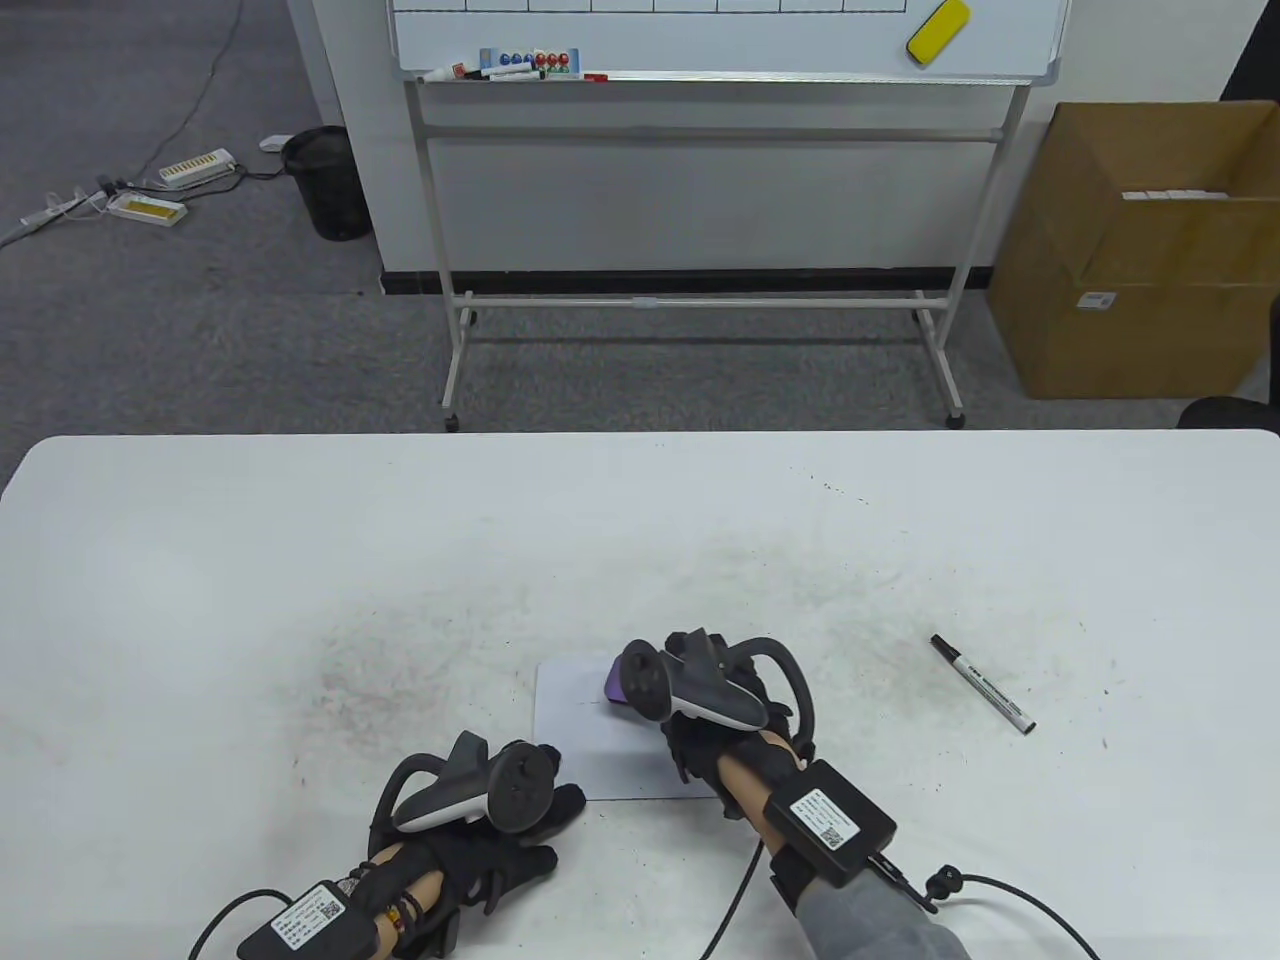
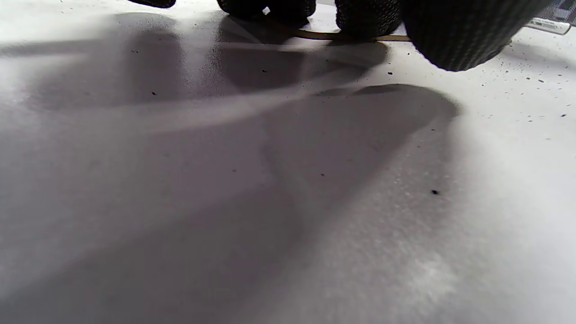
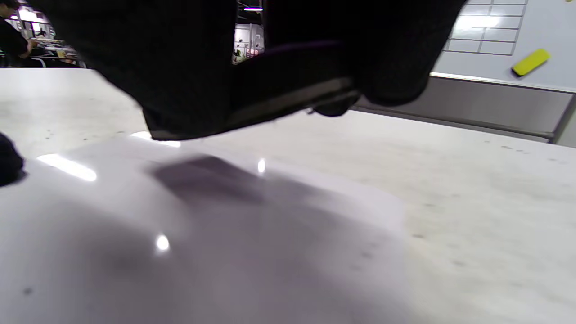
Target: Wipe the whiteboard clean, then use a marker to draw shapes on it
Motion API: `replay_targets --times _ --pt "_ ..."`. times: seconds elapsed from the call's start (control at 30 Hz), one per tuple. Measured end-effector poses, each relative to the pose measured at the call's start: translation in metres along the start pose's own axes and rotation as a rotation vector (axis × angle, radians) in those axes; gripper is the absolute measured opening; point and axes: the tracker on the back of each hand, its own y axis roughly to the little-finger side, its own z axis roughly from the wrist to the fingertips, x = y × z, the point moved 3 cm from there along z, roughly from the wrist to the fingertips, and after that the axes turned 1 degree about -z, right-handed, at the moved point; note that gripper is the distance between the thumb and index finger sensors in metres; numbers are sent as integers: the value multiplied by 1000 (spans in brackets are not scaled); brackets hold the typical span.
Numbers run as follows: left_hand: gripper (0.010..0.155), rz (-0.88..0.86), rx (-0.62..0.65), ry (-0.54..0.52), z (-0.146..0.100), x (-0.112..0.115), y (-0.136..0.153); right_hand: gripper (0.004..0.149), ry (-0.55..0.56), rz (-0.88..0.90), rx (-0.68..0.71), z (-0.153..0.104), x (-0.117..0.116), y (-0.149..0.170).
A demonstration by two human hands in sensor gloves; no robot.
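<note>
A small whiteboard sheet lies flat on the white table, near its front edge. My right hand is over the sheet's upper right part and grips a purple eraser. In the right wrist view the eraser's dark felt base hovers just above the glossy board. My left hand lies flat at the sheet's lower left corner, its fingertips pressing down on the surface. A black-capped marker lies loose on the table to the right of both hands, also visible as the marker.
Beyond the table stands a large whiteboard on a wheeled frame, with a yellow eraser on it and markers in its tray. A cardboard box sits at the far right and a black bin at the far left.
</note>
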Motion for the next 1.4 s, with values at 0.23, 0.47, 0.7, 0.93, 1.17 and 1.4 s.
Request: replay_targets --times 0.23,0.47,0.7,0.93,1.17,1.4 --pt "66 5 -1 -3 0 -1 -1 62 -27 -73 36 13 -13 -31" --pt "65 16 -6 -2 -1 -1 -2 62 -99 -113 -56 -11 -16 19" --pt "65 7 -5 -2 -1 -2 -2 61 -146 -24 -190 -54 -27 96" --pt "66 -50 1 -22 -1 -4 1 66 -132 19 -262 -80 -24 125" --pt "71 -155 14 -95 -8 -18 9 72 35 153 -414 -90 -15 152" --pt "70 -193 4 -216 -26 -39 20 72 147 236 -536 -77 -13 167"
